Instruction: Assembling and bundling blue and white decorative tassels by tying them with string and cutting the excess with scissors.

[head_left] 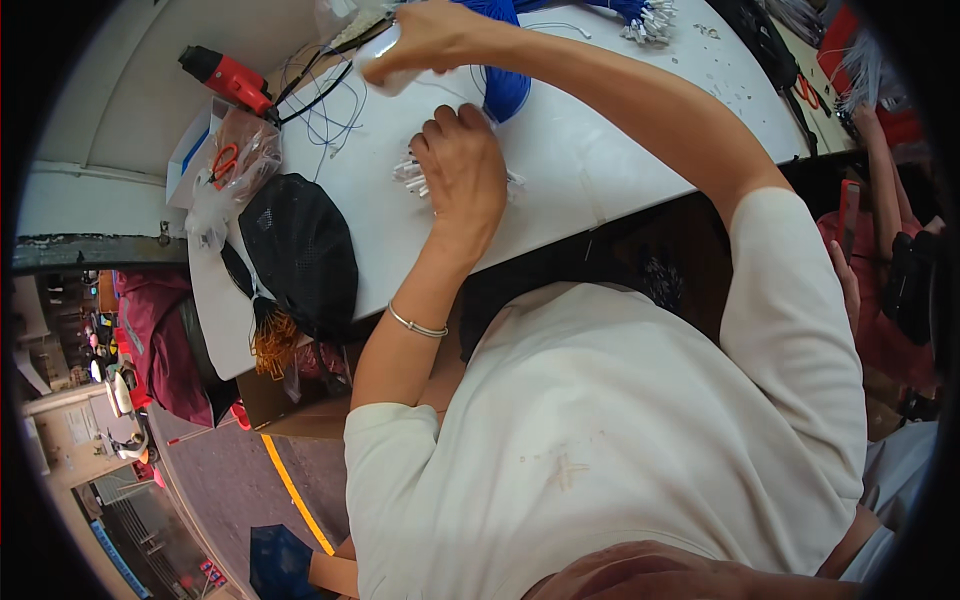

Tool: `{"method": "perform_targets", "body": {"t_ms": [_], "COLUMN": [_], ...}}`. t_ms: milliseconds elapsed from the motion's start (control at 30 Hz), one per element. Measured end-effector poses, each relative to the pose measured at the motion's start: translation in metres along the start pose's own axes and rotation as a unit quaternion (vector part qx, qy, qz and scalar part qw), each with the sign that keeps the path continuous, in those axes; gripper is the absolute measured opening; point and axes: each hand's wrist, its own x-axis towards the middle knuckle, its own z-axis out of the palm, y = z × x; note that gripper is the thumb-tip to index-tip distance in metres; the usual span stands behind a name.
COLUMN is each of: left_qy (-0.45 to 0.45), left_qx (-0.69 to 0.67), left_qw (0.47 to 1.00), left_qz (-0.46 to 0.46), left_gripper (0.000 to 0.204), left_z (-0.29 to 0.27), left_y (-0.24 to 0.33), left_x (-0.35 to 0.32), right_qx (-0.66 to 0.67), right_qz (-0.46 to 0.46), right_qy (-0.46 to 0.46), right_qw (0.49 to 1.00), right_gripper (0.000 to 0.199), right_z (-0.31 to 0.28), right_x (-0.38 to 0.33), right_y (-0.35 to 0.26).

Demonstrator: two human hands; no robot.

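My left hand (462, 165), with a bracelet on its wrist, is closed over a bunch of white connectors (408, 176) on the white table (590, 150). White ends stick out on both sides of it; the middle of the bunch is hidden beneath my palm. Just beyond, a thick bundle of blue wires (507, 92) lies on the tabletop. My right arm reaches across from the right, above the bundle. In my right hand (435, 38) is a smooth white rounded object (383, 62), gripped at the far left of the table; its kind I cannot make out.
A red and black heat gun (228, 82) stands at the left, near loose thin wires (325, 125). Orange-handled scissors (224, 163) lie by a clear plastic bag (250, 140). Nearer is a black mesh bag (298, 258). Another person's hand (846, 285) shows at the right.
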Motion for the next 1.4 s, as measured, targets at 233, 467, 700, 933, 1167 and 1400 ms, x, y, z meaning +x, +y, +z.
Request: {"method": "perform_targets", "body": {"t_ms": [233, 467, 700, 933, 1167, 1400], "left_qy": [0.105, -0.003, -0.127, -0.214, -0.158, -0.116], "left_qx": [-0.114, -0.187, -0.389, -0.680, -0.745, -0.449], "left_qw": [0.984, 0.970, 0.910, 0.689, 0.610, 0.865], "left_qz": [0.093, 0.155, 0.063, -0.129, -0.218, -0.189], "left_gripper": [0.017, 0.023, 0.040, 0.034, 0.016, 0.011], "left_z": [0.009, -0.001, 0.000, -0.006, 0.000, 0.006], "left_y": [-0.033, -0.048, -0.087, -0.103, -0.101, -0.070], "left_x": [-0.004, 0.015, 0.036, 0.047, 0.035, 0.036], "right_qx": [-0.370, -0.026, -0.151, -0.092, 0.057, 0.480], "right_qz": [0.035, 0.076, 0.056, 0.080, 0.051, -0.051], "right_qy": [-0.152, 0.099, 0.131, 0.062, 0.047, 0.025], "right_qw": [0.916, 0.992, 0.978, 0.991, 0.996, 0.876], "right_gripper": [0.043, 0.031, 0.047, 0.074, 0.083, 0.085], "right_z": [0.026, -0.053, -0.004, 0.025, -0.024, -0.071], "right_x": [0.041, -0.002, -0.121, -0.048, -0.097, -0.101], "right_y": [0.053, 0.135, 0.117, 0.114, 0.108, 0.045]}}
